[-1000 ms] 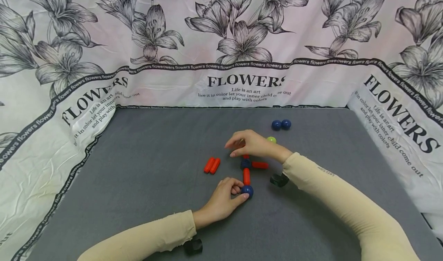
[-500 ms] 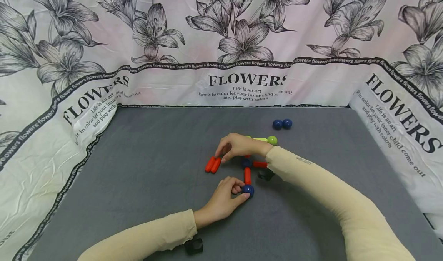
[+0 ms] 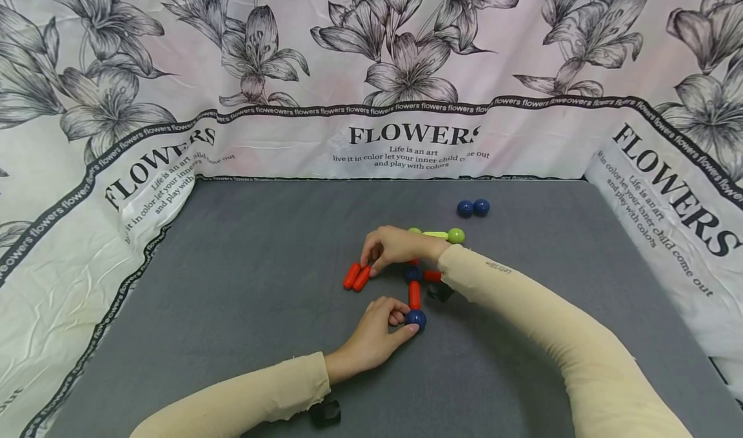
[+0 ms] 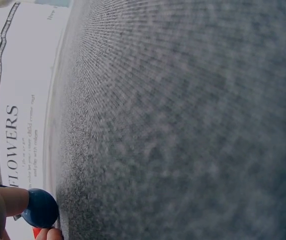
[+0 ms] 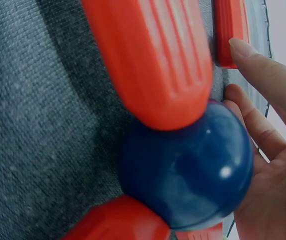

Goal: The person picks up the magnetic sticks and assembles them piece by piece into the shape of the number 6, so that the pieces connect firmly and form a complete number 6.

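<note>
My left hand [image 3: 371,338] pinches a blue ball [image 3: 415,320] between thumb and fingers at the near end of a ball-and-rod figure. A red rod [image 3: 415,295] links it to a second blue ball [image 3: 413,274], from which another red rod [image 3: 432,275] points right. Farther back, a yellow-green rod [image 3: 436,235] sits beside a green ball [image 3: 456,236]. Left of the figure, my right hand [image 3: 393,244] pinches the upper end of a loose red rod [image 3: 362,278]; its thumb shows against this rod [image 5: 225,30] in the right wrist view. My right hand partly hides the figure.
Another loose red rod [image 3: 351,275] lies close alongside the pinched one. Two blue balls [image 3: 465,209] sit side by side at the back right of the grey tabletop [image 3: 261,251]. A flower-printed cloth [image 3: 278,144] hangs around the back and sides.
My right hand has come left and slightly nearer, from above the figure to the loose red rods, uncovering the green and yellow-green pieces. My left hand has stayed on its blue ball.
</note>
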The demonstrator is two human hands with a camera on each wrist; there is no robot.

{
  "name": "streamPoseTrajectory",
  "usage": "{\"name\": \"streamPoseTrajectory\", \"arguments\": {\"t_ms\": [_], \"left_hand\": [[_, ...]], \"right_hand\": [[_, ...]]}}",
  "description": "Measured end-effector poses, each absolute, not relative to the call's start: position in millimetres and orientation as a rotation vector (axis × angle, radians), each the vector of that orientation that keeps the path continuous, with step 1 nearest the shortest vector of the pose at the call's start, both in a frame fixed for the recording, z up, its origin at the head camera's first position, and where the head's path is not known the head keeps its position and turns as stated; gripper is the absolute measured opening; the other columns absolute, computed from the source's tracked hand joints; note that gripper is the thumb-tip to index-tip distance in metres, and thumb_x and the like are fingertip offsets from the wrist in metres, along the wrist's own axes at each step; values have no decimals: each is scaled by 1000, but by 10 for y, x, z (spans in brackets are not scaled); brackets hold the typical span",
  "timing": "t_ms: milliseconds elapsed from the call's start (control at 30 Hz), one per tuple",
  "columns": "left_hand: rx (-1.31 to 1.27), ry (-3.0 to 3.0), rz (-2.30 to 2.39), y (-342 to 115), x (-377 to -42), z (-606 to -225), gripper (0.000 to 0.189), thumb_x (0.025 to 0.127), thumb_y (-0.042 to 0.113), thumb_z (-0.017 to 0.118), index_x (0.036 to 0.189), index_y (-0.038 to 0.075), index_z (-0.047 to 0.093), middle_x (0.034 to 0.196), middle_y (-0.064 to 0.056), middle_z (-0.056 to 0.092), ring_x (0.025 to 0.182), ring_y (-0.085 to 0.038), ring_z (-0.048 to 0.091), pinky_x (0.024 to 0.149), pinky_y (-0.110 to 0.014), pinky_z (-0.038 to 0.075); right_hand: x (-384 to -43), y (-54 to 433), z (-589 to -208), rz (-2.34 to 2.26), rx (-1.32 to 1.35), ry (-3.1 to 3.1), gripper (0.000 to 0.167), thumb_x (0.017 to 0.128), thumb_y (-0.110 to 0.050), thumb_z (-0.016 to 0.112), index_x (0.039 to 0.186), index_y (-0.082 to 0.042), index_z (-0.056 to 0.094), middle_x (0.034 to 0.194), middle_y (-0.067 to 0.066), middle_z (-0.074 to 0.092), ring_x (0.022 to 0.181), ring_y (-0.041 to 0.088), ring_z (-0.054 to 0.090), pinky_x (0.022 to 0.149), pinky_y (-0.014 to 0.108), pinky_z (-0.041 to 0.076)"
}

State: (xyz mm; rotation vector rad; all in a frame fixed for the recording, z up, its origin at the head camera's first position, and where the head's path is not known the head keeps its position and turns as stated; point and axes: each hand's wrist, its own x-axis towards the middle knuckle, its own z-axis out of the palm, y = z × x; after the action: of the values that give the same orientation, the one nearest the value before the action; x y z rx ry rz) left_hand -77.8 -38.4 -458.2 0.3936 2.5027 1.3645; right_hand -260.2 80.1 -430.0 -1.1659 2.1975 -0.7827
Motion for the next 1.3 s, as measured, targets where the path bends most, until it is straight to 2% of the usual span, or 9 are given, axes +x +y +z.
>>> {"name": "streamPoseTrajectory", "arguments": {"t_ms": [267, 833, 1300], "left_hand": [[392, 2501, 1368, -387, -785, -4586, 28, 95, 33, 66, 113, 11, 61, 100, -1, 55, 90, -11, 46, 79, -19, 39], [395, 2494, 1374, -395, -781, -4588, 29, 95, 33, 66, 113, 11, 61, 101, -1, 56, 91, -11, 46, 79, -19, 39], [390, 2499, 1367, -381, -786, -4590, 29, 94, 32, 68, 112, 10, 61, 100, -2, 55, 90, -11, 46, 78, -19, 39]], "right_hand": [[-2587, 771, -4327, -737, -1201, 2234, 21, 78, -24, 85, 97, -23, 77, 99, -3, 66, 89, 10, 57, 81, 23, 48], [-2603, 763, -4360, -731, -1239, 2265, 18, 76, -25, 86, 91, -24, 76, 96, -5, 67, 85, 7, 59, 78, 22, 49], [-2580, 835, -4272, -770, -1223, 2302, 15, 78, -22, 85, 89, -21, 75, 85, -5, 72, 75, 4, 61, 70, 20, 51]]}}
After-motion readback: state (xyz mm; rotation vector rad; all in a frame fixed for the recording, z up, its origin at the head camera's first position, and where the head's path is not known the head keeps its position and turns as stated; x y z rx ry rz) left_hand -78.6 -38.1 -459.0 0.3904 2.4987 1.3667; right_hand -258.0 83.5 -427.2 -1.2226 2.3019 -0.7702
